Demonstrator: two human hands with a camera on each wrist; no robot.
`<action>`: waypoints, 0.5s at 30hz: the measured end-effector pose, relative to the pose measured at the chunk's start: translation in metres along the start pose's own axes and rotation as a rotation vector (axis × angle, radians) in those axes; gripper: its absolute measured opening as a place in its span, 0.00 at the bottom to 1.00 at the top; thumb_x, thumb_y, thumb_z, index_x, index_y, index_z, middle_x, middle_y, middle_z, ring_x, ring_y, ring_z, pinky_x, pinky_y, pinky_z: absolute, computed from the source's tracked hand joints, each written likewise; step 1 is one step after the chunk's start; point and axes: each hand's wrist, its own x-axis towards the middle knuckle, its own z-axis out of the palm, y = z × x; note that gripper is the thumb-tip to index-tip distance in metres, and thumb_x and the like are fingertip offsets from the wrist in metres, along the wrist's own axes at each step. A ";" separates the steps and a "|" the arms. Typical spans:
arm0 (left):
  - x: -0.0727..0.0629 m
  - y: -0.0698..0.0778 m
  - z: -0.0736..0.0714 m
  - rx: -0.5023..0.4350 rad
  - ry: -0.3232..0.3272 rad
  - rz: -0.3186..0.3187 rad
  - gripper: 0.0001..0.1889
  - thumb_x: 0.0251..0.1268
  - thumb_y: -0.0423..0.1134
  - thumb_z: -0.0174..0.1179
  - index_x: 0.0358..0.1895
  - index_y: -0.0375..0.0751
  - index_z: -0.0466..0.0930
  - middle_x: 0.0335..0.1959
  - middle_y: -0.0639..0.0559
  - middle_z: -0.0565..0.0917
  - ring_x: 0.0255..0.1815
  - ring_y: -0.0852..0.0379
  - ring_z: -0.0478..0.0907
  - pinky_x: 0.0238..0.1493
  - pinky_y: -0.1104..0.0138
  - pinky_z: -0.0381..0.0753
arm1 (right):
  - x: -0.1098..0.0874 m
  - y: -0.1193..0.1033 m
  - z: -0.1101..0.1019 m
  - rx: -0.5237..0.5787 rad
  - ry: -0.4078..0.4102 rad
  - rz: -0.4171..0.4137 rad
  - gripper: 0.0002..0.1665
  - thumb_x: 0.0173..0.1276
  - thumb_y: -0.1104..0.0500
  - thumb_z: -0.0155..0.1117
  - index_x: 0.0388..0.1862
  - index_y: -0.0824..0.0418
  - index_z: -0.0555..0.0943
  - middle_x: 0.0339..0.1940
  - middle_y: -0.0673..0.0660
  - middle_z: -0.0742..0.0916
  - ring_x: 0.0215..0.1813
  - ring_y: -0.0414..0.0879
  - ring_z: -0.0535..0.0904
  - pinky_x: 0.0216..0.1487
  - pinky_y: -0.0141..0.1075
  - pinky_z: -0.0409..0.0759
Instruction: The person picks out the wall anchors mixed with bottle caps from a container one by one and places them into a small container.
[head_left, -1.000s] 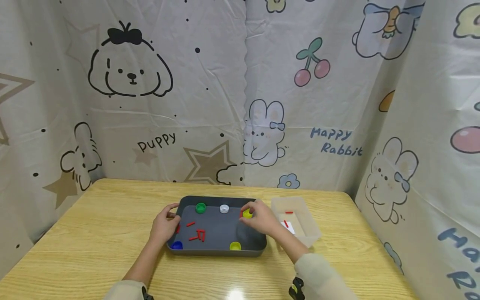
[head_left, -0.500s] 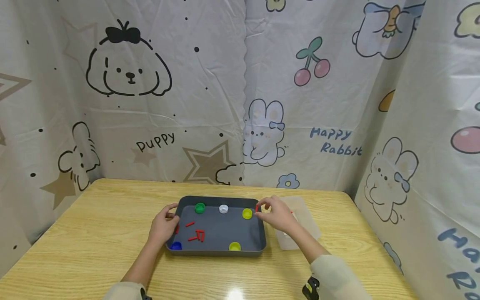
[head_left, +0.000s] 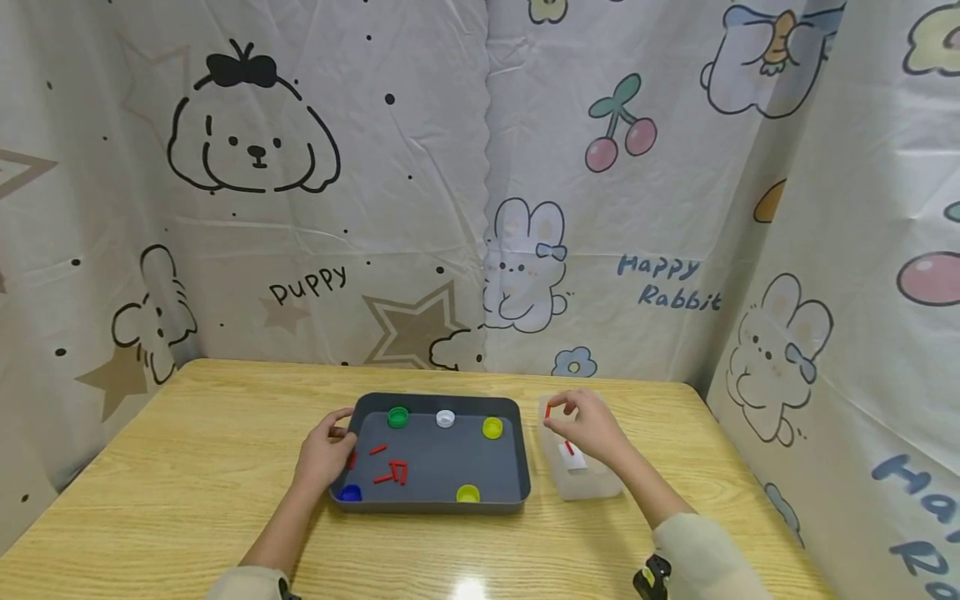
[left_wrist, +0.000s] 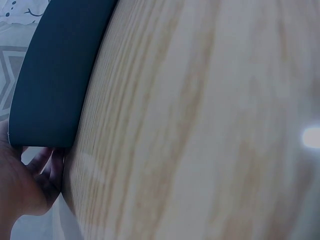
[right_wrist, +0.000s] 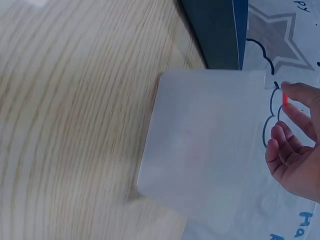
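Observation:
My right hand pinches a small red stick between thumb and forefinger, above the translucent plastic box. In the right wrist view the same stick stands upright between the fingertips, and the other fingers curl loosely. Inside the box, another red stick lies over a white square. My left hand grips the left end of a dark grey tray. Its thumb is at the rim, and in the left wrist view the fingers reach below the tray's wall. Several red sticks lie in the tray's left half.
Round caps sit along the tray's edges: green, white and yellow at the back, blue and another yellow at the front. The wooden table ends at a printed curtain behind.
My right hand has carried the red stick from over the back yellow cap rightward, past the tray's right rim, to above the box. The left hand stays at the tray's end.

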 end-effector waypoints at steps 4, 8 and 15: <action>0.000 0.000 -0.001 -0.005 0.003 0.004 0.24 0.62 0.35 0.51 0.64 0.43 0.68 0.48 0.36 0.77 0.52 0.41 0.77 0.43 0.57 0.75 | -0.002 0.008 -0.006 -0.012 0.003 0.014 0.16 0.57 0.55 0.67 0.45 0.59 0.82 0.39 0.61 0.79 0.32 0.46 0.73 0.32 0.36 0.70; 0.000 0.000 -0.001 0.003 0.001 0.007 0.24 0.63 0.35 0.51 0.64 0.43 0.68 0.48 0.37 0.77 0.51 0.42 0.77 0.44 0.57 0.75 | -0.005 0.017 -0.013 -0.033 0.018 0.016 0.17 0.57 0.55 0.67 0.45 0.60 0.82 0.40 0.61 0.80 0.38 0.49 0.75 0.34 0.37 0.71; 0.000 0.000 0.000 0.001 -0.005 0.004 0.24 0.63 0.35 0.51 0.64 0.43 0.67 0.48 0.37 0.77 0.51 0.42 0.77 0.44 0.57 0.75 | -0.009 0.037 -0.024 -0.032 0.027 0.058 0.17 0.57 0.56 0.67 0.44 0.63 0.82 0.43 0.63 0.83 0.42 0.50 0.76 0.36 0.37 0.71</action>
